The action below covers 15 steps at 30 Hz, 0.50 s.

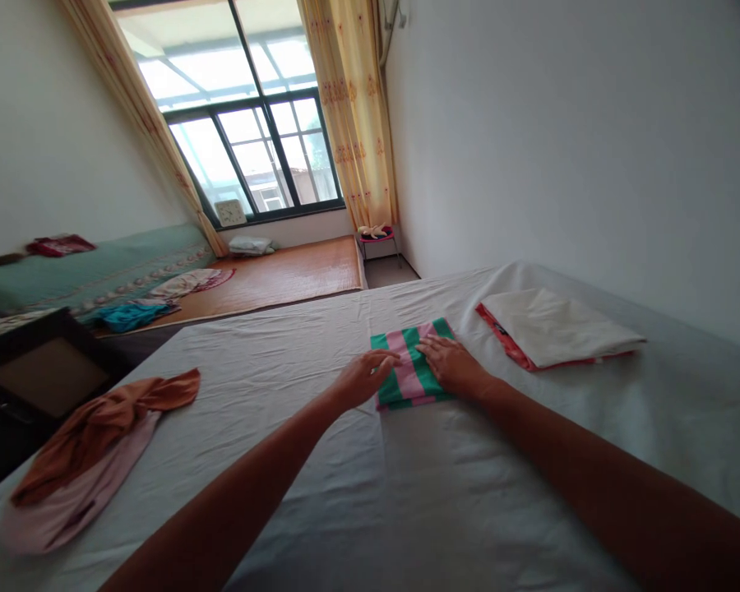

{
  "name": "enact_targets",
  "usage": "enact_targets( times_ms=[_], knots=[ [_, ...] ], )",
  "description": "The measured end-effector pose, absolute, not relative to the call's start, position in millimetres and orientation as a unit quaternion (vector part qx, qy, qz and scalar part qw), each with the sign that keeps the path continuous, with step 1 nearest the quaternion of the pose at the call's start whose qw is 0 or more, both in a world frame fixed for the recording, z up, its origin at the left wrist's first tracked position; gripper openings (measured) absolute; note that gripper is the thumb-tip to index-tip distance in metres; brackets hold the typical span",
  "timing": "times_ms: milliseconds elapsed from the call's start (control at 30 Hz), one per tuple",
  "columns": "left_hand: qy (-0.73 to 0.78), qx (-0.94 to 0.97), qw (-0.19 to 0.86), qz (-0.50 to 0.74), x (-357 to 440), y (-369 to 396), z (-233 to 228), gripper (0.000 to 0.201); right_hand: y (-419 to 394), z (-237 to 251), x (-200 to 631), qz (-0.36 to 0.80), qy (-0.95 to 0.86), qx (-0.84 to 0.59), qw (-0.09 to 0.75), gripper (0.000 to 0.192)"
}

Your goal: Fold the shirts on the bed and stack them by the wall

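Note:
A green and pink striped piece of cloth (410, 380), folded into a small rectangle, lies flat on the white bed sheet (271, 345). On its left edge rests my left hand (365, 376), fingers stretched toward the stripes. My right hand (453, 363) lies flat over the right side, its fingers spread on the fabric. Neither hand grips the cloth. Right of it sits a folded white cloth with red edging (558, 329), apart from both hands.
An orange garment (99, 427) and a pink garment (80, 514) lie crumpled at the bed's left edge. A dark cabinet (43, 386) stands beyond that side. A second bed with a brown mat (296, 271) is under the window. A white wall (567, 148) borders the right.

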State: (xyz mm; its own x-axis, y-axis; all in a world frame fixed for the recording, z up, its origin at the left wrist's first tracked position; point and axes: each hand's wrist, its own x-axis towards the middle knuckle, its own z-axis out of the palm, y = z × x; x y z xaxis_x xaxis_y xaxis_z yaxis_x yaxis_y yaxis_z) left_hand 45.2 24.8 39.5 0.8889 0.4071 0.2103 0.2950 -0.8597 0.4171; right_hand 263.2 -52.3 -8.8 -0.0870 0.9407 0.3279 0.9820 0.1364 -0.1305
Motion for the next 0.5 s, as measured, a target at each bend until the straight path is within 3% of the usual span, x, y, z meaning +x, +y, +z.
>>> enact_targets(
  times_ms=[200, 400, 500],
  knots=[
    [0.203, 0.972, 0.093, 0.079, 47.3, 27.7, 2.8, 0.056, -43.5, -21.1, 270.3, -0.052, -0.720, -0.675, 0.153, 0.056],
    [0.201, 0.974, 0.084, 0.066, 37.7, 23.9, 2.7, 0.054, -33.4, -31.0, 297.0, -0.035, -0.570, -0.804, 0.164, 0.068],
    [0.197, 0.974, 0.086, 0.073, 36.4, 24.6, 3.3, 0.054, -31.8, -27.7, 294.9, -0.025, -0.573, -0.795, 0.198, 0.065]
  ],
)
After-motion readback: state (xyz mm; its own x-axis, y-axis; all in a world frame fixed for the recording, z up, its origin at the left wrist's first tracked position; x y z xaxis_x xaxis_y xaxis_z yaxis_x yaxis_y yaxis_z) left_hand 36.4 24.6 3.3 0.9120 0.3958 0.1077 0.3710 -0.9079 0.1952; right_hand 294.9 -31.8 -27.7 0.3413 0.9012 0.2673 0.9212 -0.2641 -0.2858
